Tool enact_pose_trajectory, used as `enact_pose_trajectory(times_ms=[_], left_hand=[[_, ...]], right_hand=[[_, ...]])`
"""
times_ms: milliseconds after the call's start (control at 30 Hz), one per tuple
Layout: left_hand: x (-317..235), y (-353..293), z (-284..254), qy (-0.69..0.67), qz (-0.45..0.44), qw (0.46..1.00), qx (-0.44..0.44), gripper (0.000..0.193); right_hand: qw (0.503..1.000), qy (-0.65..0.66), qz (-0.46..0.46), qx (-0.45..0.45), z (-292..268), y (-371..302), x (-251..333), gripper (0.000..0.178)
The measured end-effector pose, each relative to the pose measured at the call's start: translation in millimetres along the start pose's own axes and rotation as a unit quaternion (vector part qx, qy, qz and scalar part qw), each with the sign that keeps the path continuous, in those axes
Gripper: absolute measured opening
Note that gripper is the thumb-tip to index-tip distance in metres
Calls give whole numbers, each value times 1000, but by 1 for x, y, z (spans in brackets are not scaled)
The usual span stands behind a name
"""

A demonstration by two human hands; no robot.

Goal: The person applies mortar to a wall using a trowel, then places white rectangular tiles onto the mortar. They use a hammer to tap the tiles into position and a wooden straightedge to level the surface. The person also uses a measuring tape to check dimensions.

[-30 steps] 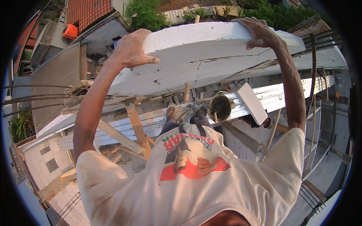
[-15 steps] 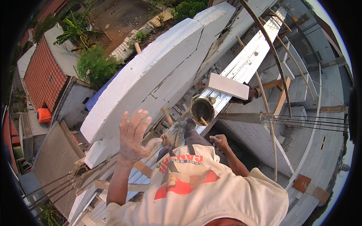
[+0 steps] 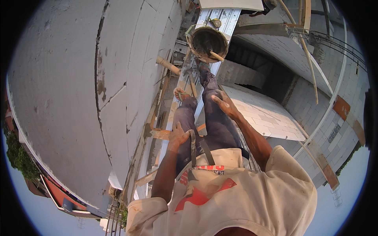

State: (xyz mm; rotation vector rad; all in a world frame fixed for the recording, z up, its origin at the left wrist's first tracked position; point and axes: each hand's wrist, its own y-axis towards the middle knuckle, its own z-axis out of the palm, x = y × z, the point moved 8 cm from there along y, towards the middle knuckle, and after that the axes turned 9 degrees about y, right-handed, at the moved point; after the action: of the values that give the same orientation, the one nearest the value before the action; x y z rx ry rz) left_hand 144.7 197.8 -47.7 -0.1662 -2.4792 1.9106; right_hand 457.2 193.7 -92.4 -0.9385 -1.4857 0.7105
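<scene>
My left hand (image 3: 179, 136) rests on my left thigh, fingers laid along the dark trousers and nothing in it. On my right leg near the knee lies my right hand (image 3: 225, 104), also empty, with its fingers stretched out. Beyond my feet stands a mortar-stained bucket (image 3: 198, 37) with dark contents. A wooden handle (image 3: 217, 56) sticks out over its near rim. Next to my left foot is a hammer-like tool with a wooden handle (image 3: 193, 85). Part of a pale block (image 3: 232, 4) shows at the top edge.
A tall wall of light blocks (image 3: 75, 90) rises close on my left. Underfoot runs a narrow ribbed metal deck (image 3: 223, 24). To the right the level drops toward block walls (image 3: 262, 110) and a dark opening. A bamboo pole (image 3: 168, 66) juts from the left wall.
My left hand has come down from its raised, spread pose beside the wall onto my thigh. My right hand has loosened and moved onto my leg. The view has tilted toward my body.
</scene>
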Motion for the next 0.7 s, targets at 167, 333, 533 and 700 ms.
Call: enact_pose_trajectory(times_ms=[167, 333, 533, 700], left_hand=[[4, 54, 28, -50, -98, 993, -47, 111], [5, 89, 15, -101, -196, 974, -53, 91], [13, 89, 31, -109, -184, 971, -111, 84], [16, 92, 34, -116, -175, 973, -95, 86]], right_hand=[[990, -100, -30, 90, 92, 190, -86, 68], [990, -131, 37, -20, 165, 322, -185, 62], [957, -227, 181, -14, 204, 400, -244, 67], [972, -147, 83, -162, 178, 388, -240, 66]])
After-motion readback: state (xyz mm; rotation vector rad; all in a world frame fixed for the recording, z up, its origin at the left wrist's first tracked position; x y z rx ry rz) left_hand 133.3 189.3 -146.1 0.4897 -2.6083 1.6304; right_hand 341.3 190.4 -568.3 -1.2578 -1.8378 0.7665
